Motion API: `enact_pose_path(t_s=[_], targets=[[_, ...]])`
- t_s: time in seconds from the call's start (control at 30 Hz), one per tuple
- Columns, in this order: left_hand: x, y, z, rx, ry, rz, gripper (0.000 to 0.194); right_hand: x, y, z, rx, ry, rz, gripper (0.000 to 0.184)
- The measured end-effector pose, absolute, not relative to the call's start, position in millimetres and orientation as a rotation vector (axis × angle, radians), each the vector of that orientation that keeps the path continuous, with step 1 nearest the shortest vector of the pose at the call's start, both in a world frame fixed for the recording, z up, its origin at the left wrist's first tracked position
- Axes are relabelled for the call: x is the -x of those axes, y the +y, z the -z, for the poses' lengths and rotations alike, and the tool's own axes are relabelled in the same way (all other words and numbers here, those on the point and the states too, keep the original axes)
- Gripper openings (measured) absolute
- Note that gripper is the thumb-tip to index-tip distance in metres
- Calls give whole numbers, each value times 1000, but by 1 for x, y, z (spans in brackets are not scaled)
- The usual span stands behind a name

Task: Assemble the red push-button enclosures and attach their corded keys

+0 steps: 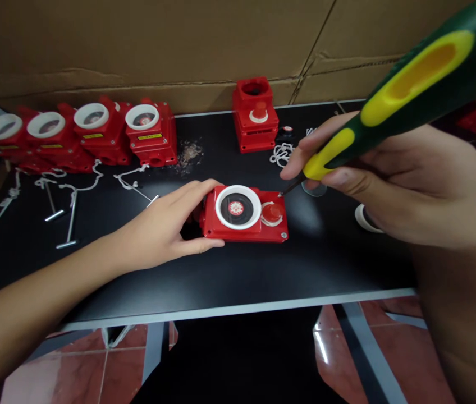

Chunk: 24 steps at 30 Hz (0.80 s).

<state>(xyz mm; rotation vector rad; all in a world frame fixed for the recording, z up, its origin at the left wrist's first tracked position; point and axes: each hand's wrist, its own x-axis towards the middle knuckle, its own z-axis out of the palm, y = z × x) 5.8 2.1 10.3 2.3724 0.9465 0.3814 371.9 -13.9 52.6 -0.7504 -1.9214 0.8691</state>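
A red box (238,233) with a white-ringed round window (238,207) and a red button (272,212) in a white collar lies on the black table. My left hand (179,216) grips its left end, thumb along the near side and fingers over the far side. In my right hand (406,174) is a screwdriver (393,106) with a green and yellow handle, slanting up to the right. Its tip meets the screw (280,194) at the box's far right corner. Another screw (284,235) sits at the near right corner.
Several finished-looking red boxes (151,134) with white rings, cords and metal T-bars (67,244) line the back left. Debris (190,154) lies beside them. Behind stands another red box (255,115), near a coiled white cord (282,154). A white ring (366,220) lies at right. Cardboard (204,45) backs the table.
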Motion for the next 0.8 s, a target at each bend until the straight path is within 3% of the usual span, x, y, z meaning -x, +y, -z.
enact_pose_path(t_s=[0.07, 0.23, 0.4, 0.6, 0.8], targets=[[-5, 2, -10, -2375, 948, -373, 93, -377, -11, -55, 758, -1927, -879, 47], [-7, 2, -11, -2390, 967, -354, 95, -396, -4, -66, 851, -2054, -920, 24], [-9, 2, -13, -2370, 992, -345, 93, -407, -3, -75, 728, -2146, -794, 30], [-6, 2, -10, -2388, 1002, -350, 95, -416, -3, -81, 813, -2208, -889, 29], [-9, 3, -12, -2371, 989, -353, 94, -408, -7, -75, 825, -2196, -716, 33]])
